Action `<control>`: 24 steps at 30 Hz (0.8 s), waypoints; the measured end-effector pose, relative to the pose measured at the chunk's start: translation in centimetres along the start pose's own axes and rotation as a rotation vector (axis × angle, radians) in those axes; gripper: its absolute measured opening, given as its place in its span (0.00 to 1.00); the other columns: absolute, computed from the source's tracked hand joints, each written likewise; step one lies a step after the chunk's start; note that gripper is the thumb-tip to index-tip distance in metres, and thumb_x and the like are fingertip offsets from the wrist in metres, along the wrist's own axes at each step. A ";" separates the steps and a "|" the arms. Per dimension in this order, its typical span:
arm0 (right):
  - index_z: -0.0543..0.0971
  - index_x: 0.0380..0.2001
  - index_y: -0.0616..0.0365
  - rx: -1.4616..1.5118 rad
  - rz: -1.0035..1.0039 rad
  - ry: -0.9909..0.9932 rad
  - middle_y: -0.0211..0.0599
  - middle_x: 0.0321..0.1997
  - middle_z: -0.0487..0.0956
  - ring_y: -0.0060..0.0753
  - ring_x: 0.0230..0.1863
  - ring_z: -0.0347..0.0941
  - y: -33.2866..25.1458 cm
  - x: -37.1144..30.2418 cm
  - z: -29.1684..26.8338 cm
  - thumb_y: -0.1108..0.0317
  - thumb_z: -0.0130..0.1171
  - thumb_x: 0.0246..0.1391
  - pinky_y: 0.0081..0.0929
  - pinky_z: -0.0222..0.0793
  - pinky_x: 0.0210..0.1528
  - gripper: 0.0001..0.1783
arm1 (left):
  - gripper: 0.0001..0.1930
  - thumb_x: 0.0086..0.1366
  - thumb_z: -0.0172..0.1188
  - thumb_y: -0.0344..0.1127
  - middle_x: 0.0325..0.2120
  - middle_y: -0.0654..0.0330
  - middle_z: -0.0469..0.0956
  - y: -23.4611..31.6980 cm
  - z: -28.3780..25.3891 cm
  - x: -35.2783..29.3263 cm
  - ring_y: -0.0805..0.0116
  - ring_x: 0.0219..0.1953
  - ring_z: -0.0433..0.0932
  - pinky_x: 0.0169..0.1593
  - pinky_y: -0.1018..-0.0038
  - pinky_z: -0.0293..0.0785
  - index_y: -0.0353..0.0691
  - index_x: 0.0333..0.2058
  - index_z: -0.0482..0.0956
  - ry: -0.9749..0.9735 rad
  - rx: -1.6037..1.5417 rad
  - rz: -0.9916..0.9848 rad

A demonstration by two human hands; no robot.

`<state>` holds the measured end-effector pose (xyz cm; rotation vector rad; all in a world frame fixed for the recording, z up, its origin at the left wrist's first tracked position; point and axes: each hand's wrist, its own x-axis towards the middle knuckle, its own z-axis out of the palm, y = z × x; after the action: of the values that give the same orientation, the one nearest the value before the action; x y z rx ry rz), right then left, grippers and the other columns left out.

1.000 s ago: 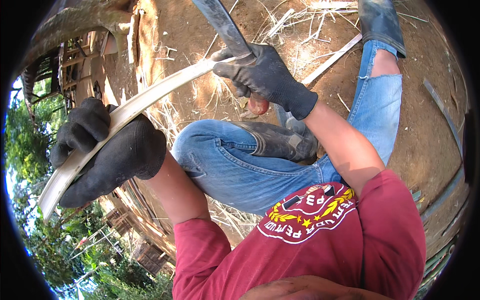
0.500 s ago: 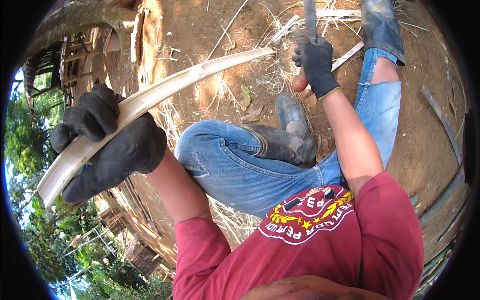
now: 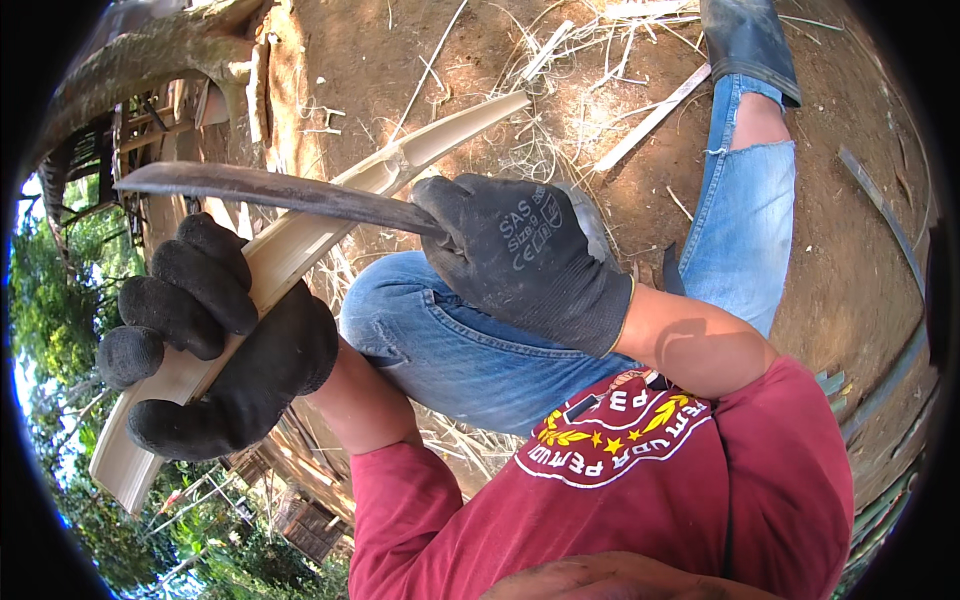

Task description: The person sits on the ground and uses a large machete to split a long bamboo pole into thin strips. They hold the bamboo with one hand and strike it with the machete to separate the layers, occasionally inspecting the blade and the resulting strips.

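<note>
We've got our left hand (image 3: 272, 365) around 9 o'clock clamped on a bamboo strip (image 3: 300, 248), right hand (image 3: 530, 260) gripping a machete (image 3: 270, 190).

Knife (image 3: 270, 188) now over middle of strip (image 3: 295, 252)

Brown earth (image 3: 830, 250) fills the upper and right parts of the frame (sunlit in patches near upper centre). A thick trunk (image 3: 150, 75) and wooden framework (image 3: 160, 134) occupy the upper left; green foliage (image 3: 60, 290) lines the left edge.
</note>
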<state>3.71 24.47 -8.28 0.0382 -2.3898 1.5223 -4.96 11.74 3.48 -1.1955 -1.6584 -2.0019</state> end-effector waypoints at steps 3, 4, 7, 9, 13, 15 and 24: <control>0.73 0.40 0.55 -0.070 0.134 -0.123 0.44 0.28 0.78 0.47 0.30 0.79 1.5 -0.1 0.2 0.60 0.56 0.55 0.46 0.74 0.31 0.13 | 0.18 0.63 0.49 0.55 0.14 0.71 0.59 -0.1 -0.4 0.1 0.77 0.15 0.55 0.26 0.73 0.50 0.49 0.31 0.79 -0.012 0.026 0.010; 0.73 0.40 0.55 -0.068 0.139 -0.159 0.44 0.28 0.78 0.47 0.30 0.79 1.5 -0.5 0.6 0.60 0.56 0.55 0.45 0.74 0.31 0.13 | 0.18 0.63 0.49 0.55 0.14 0.70 0.58 1.4 -0.8 -0.2 0.77 0.14 0.54 0.25 0.73 0.50 0.49 0.31 0.79 0.009 0.066 0.014; 0.74 0.41 0.54 -0.154 0.257 -0.136 0.43 0.28 0.79 0.48 0.30 0.79 6.1 -0.4 1.9 0.61 0.56 0.55 0.44 0.73 0.33 0.13 | 0.17 0.62 0.49 0.54 0.13 0.70 0.57 -0.7 -1.2 0.4 0.77 0.13 0.53 0.25 0.72 0.50 0.49 0.28 0.78 0.009 0.017 -0.004; 0.74 0.41 0.54 -0.164 0.249 -0.131 0.43 0.27 0.79 0.47 0.30 0.79 7.2 -0.8 2.6 0.61 0.56 0.55 0.45 0.73 0.32 0.12 | 0.16 0.62 0.49 0.53 0.13 0.69 0.56 0.4 -1.1 0.4 0.76 0.13 0.52 0.25 0.72 0.50 0.50 0.26 0.77 0.051 0.049 -0.009; 0.75 0.43 0.52 -0.197 0.333 -0.184 0.45 0.28 0.80 0.51 0.33 0.79 9.7 -0.9 3.3 0.59 0.58 0.53 0.46 0.73 0.35 0.16 | 0.16 0.60 0.50 0.54 0.13 0.69 0.56 0.3 -1.1 0.4 0.76 0.13 0.52 0.26 0.71 0.51 0.51 0.22 0.71 0.148 0.138 0.005; 0.76 0.44 0.53 -0.249 0.396 -0.250 0.45 0.29 0.81 0.50 0.34 0.79 11.6 -0.9 3.6 0.59 0.57 0.53 0.46 0.73 0.36 0.16 | 0.16 0.59 0.50 0.55 0.13 0.70 0.55 0.3 -0.9 0.4 0.76 0.13 0.51 0.26 0.70 0.51 0.52 0.21 0.68 0.191 0.160 0.005; 0.78 0.38 0.56 -0.484 0.440 -0.205 0.46 0.31 0.82 0.49 0.34 0.80 20.4 -2.3 5.0 0.66 0.46 0.57 0.47 0.75 0.37 0.13 | 0.19 0.63 0.46 0.56 0.15 0.68 0.57 0.1 -2.8 0.8 0.75 0.15 0.51 0.26 0.69 0.48 0.49 0.29 0.75 -0.016 0.066 0.001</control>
<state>0.92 28.58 -28.78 -0.4872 -3.0177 1.0839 -6.53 9.41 4.16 -1.1922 -1.7176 -1.9261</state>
